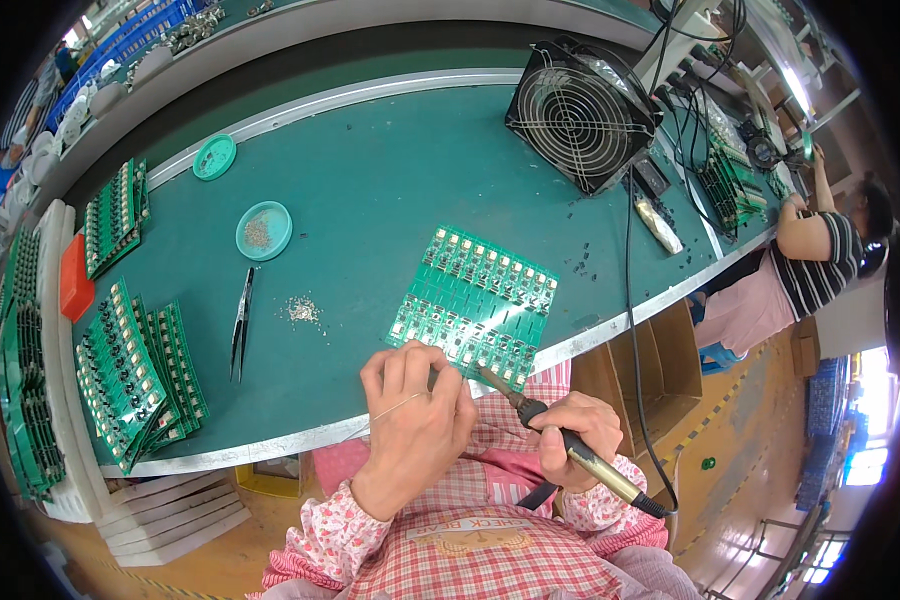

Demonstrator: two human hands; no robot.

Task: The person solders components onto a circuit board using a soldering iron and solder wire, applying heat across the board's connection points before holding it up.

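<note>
A green circuit board with rows of small pale parts lies on the bench in front of me. My left hand is at its near edge, fingers curled and pressed together. A thin strand of solder wire runs across that hand; its end among the fingers is hidden. My right hand is closed round the handle of a soldering iron. The iron's tip meets the board's near edge beside my left fingers; whether it touches a joint is too small to tell. Tweezers lie to the left.
Small pale parts sit in a loose pile and a round green dish. Another dish is farther back. Stacked boards stand at left. A black fan is at back right, near the iron's cord. A co-worker is at right.
</note>
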